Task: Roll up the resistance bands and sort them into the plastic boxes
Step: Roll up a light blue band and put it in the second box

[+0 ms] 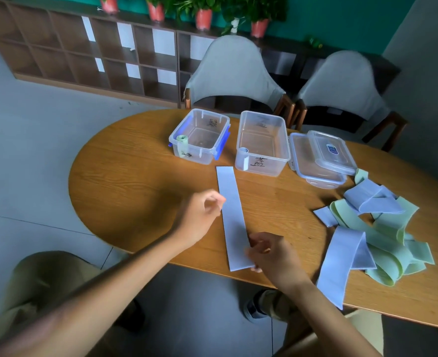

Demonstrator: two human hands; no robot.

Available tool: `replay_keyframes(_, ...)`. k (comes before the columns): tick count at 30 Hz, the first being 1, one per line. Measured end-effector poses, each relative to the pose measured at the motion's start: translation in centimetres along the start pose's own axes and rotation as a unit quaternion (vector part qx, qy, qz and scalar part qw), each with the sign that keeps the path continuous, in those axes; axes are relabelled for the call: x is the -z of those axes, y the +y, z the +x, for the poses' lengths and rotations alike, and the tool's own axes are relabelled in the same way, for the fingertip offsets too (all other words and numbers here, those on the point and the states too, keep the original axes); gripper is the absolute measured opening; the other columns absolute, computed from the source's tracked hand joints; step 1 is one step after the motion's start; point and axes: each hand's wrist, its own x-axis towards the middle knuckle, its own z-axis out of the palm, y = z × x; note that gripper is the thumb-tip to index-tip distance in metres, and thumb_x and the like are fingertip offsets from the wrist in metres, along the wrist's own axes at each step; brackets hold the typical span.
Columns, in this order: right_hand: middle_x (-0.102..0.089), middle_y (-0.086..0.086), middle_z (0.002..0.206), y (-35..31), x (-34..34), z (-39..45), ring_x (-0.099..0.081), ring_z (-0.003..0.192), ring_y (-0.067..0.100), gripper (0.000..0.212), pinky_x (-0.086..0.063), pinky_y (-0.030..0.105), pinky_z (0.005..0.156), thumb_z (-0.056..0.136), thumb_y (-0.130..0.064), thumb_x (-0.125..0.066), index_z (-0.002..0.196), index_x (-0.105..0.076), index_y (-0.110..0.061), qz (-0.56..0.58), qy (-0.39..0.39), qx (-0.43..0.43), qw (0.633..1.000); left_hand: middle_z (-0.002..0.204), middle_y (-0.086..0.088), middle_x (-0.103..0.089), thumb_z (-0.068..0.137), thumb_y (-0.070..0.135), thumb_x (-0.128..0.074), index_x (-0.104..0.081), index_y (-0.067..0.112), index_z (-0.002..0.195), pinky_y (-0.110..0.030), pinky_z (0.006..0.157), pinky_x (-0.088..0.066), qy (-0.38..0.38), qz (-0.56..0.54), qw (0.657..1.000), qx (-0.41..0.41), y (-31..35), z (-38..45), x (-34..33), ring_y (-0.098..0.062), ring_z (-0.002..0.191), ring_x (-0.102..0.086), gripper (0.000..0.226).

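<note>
Looking down from the head camera, I see a blue band [232, 217] laid flat and straight in front of the blue-clipped box [199, 136], ready for rolling, I think. My right hand [270, 251] pinches its near end; my left hand [202, 212], loosely curled, holds nothing beside its edge.

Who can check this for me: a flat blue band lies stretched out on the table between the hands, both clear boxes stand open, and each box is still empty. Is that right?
Not quite. In the head view the boxes are not empty: the left box holds a rolled green band and the right box a rolled blue band. The rest stands: the flat blue band lies between the left hand and right hand.
</note>
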Motion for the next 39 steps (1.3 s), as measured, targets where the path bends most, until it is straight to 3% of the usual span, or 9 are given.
replay_keyframes(3, -0.071, -0.01, 0.079, 0.9, 0.2, -0.5, -0.068, 0.072, 0.009, 0.018, -0.05, 0.011, 0.066, 0.09, -0.021, -0.07, 0.108, -0.072, -0.024, -0.103, 0.046, 0.04, 0.993, 0.09, 0.018, -0.073, 0.093, 0.022, -0.063, -0.073, 0.027, 0.096, -0.035, 0.083, -0.059, -0.009, 0.036, 0.999, 0.002, 0.0, -3.1, -0.4, -0.001, 0.084, -0.07, 0.012)
replay_keyframes(5, -0.071, -0.011, 0.081, 1.3, 0.4, -0.8, -0.066, 0.075, 0.006, 0.015, -0.044, 0.006, 0.063, 0.089, -0.017, -0.069, 0.104, -0.074, -0.02, -0.126, 0.078, 0.091, 0.985, 0.092, 0.02, -0.073, 0.092, 0.02, -0.065, -0.073, 0.028, 0.095, -0.032, 0.083, -0.057, -0.016, 0.056, 0.998, -0.004, -0.1, -4.8, -0.9, 0.001, 0.086, -0.068, 0.012)
replay_keyframes(9, -0.067, -0.018, 0.084, 2.3, 1.1, -1.4, -0.061, 0.088, 0.004, 0.016, -0.046, 0.014, 0.072, 0.088, -0.011, -0.068, 0.087, -0.069, -0.027, -0.136, 0.028, 0.195, 0.971, 0.094, 0.016, -0.072, 0.087, 0.016, -0.07, -0.07, 0.024, 0.087, -0.03, 0.087, -0.051, -0.03, 0.075, 0.995, -0.067, -0.1, -7.7, -2.0, 0.0, 0.093, -0.066, 0.007)
replay_keyframes(16, -0.064, -0.019, 0.09, 3.4, 1.5, -1.5, -0.052, 0.098, 0.004, 0.016, -0.041, 0.015, 0.083, 0.086, -0.013, -0.075, 0.085, -0.069, -0.028, -0.163, -0.023, 0.27, 0.949, 0.096, 0.012, -0.068, 0.081, 0.014, -0.072, -0.063, 0.019, 0.078, -0.032, 0.086, -0.048, -0.016, 0.141, 0.977, -0.161, -0.8, -9.8, -3.2, -0.007, 0.099, -0.061, 0.011)
replay_keyframes(24, -0.059, -0.02, 0.093, 3.5, 1.5, -1.0, -0.051, 0.099, 0.002, 0.015, -0.043, 0.017, 0.084, 0.085, -0.016, -0.074, 0.083, -0.068, -0.029, -0.188, -0.04, 0.295, 0.936, 0.109, 0.009, -0.065, 0.082, 0.015, -0.074, -0.063, 0.019, 0.078, -0.033, 0.09, -0.046, -0.016, 0.175, 0.966, -0.19, -1.3, -10.1, -3.5, -0.01, 0.108, -0.057, 0.012)
replay_keyframes(32, -0.047, -0.019, 0.104, 3.7, 0.8, -1.0, -0.045, 0.101, 0.005, 0.004, -0.047, 0.028, 0.08, 0.092, -0.025, -0.062, 0.09, -0.061, -0.027, -0.243, -0.021, 0.287, 0.926, 0.14, 0.003, -0.054, 0.088, 0.021, -0.072, -0.059, 0.02, 0.082, -0.036, 0.109, -0.036, -0.018, 0.251, 0.944, -0.212, -1.3, -10.4, -3.8, -0.022, 0.137, -0.041, 0.014)
replay_keyframes(39, -0.045, -0.016, 0.104, 3.3, 0.4, -0.8, -0.039, 0.102, 0.009, 0.011, -0.044, 0.025, 0.088, 0.096, -0.02, -0.052, 0.09, -0.06, -0.023, -0.24, -0.018, 0.243, 0.94, 0.139, 0.0, -0.056, 0.088, 0.025, -0.069, -0.058, 0.023, 0.077, -0.036, 0.112, -0.033, 0.005, 0.274, 0.944, -0.183, -1.0, -10.1, -4.2, -0.026, 0.139, -0.038, 0.016)
